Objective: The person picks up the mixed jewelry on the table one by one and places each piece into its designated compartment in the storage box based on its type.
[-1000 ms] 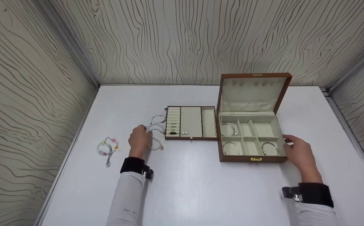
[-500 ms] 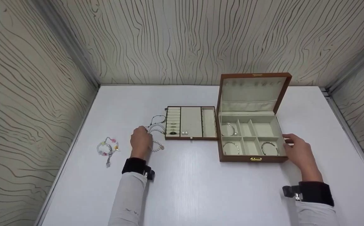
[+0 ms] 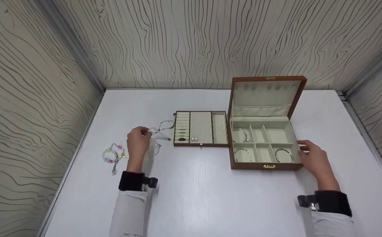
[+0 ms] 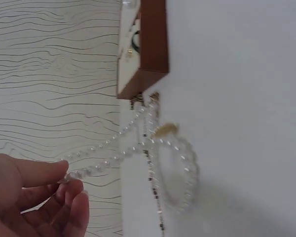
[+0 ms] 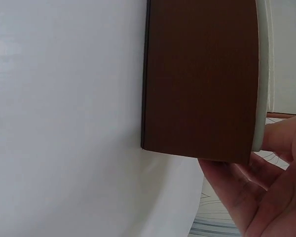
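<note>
My left hand [image 3: 137, 142] pinches the end of a white pearl necklace [image 4: 108, 160] between thumb and fingertips. Two strands stretch from the fingers toward the jewelry tray [image 3: 201, 145], and a loop with a gold tag [image 4: 166, 130] lies on the table. A thin dark beaded chain [image 3: 167, 128] lies beside the pearls, against the tray's left end. At the far side, my right hand [image 3: 314, 159] touches the right wall of the brown jewelry box [image 3: 253, 166] with fairly straight fingers. The box's lid stands raised, and bangles [image 3: 283, 155] lie in its compartments.
Left of my left hand, colorful beaded bracelets [image 3: 112, 154] lie on the white table [image 3: 197, 197]. Rings [image 3: 181, 139] and pearl earrings [image 3: 194, 139] sit in the tray, which abuts the box. Patterned walls [image 3: 197, 42] close off the back and sides.
My left hand has moved left and slightly away from the body, drawing the pearl necklace with it and stretching its strands. The right hand and the box stay put.
</note>
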`<state>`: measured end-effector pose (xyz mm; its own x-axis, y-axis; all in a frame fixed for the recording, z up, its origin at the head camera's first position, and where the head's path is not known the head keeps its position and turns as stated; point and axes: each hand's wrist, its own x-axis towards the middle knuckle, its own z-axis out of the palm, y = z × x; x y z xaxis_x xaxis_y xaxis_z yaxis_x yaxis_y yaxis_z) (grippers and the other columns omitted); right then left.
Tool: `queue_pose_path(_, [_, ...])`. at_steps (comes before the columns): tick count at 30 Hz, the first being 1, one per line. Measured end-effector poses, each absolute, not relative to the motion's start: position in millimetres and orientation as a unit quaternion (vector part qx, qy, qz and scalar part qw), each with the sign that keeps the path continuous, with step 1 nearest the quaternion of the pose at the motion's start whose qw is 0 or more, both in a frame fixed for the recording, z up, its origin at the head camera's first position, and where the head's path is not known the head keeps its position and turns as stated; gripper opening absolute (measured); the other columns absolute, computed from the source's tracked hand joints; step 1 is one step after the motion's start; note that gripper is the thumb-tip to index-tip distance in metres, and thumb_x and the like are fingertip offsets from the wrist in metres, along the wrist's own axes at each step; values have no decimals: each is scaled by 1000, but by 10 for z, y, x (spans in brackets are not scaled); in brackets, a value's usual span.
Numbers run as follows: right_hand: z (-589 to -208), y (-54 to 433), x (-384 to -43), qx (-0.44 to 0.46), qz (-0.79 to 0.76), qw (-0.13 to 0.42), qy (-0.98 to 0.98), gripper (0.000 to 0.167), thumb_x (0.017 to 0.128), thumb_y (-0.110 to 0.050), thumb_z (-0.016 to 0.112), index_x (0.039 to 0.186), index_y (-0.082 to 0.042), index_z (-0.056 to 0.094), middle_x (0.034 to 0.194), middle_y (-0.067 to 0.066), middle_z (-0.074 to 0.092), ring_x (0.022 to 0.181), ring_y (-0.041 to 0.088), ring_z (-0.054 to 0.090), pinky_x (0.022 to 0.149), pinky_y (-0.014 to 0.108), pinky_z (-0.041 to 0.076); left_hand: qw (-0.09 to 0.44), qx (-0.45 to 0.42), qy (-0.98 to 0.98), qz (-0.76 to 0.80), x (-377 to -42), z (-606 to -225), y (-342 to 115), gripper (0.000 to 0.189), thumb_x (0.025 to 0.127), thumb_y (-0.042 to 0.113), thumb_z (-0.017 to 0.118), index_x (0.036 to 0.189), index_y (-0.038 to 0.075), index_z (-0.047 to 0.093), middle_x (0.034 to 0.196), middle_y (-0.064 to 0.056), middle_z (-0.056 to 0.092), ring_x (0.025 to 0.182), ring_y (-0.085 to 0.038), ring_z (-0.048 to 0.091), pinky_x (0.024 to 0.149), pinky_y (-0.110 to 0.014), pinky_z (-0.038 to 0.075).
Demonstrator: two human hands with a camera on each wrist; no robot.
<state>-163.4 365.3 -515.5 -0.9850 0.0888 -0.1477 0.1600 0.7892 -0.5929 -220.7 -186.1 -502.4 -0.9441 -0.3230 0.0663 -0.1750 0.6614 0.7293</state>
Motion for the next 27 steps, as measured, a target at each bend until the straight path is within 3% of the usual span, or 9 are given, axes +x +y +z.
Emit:
queue_pose_path(13, [-5159, 3644, -1631, 71, -311, 56, 946, 41, 100, -7, 48, 138, 7, 44, 127, 38, 51, 113, 51, 53, 80, 51, 51, 218, 60, -859, -460, -2019, -4288, -1675, 14, 90, 4, 67, 101, -4, 71, 91, -15, 69, 78, -23, 67, 65, -28, 53])
queue_pose_path(20, [-5133, 3639, -1631, 60, -303, 46, 950, 40, 99, -5, 49, 136, 8, 47, 121, 37, 55, 109, 50, 55, 76, 47, 50, 225, -17, -838, -497, -1904, -4035, -1393, 13, 90, 3, 69, 101, -4, 70, 91, -13, 68, 77, -21, 68, 65, -26, 56])
queue_pose_path(27, [-5081, 3593, -1619, 64, -287, 70, 953, 40, 98, -4, 47, 136, 10, 44, 120, 37, 54, 108, 50, 54, 78, 53, 48, 201, -115, -826, -514, -1811, -3904, -1013, 13, 91, 3, 68, 102, -4, 69, 92, -9, 67, 78, -16, 67, 66, -25, 56])
